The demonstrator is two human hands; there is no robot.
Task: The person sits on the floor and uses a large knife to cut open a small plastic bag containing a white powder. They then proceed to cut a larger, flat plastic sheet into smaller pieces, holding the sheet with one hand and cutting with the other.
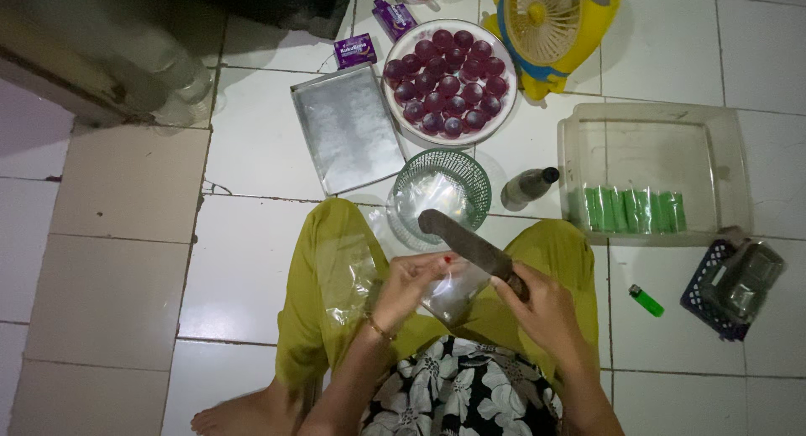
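left hand [405, 283]: fingers pinch the clear plastic bag [453, 291] at its left edge
right hand [544, 308]: clenched around the knife [470, 248] handle, blade pointing far-left over the bag

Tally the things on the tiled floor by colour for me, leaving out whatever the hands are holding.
Purple: 2, small purple snack packets
Green: 3, green mesh plastic basket, green plastic lighter, row of green wrapped rolls
Yellow: 1, yellow plastic fan
Silver: 1, rectangular metal tray
Dark blue: 1, small dark blue plastic basket
Total: 8
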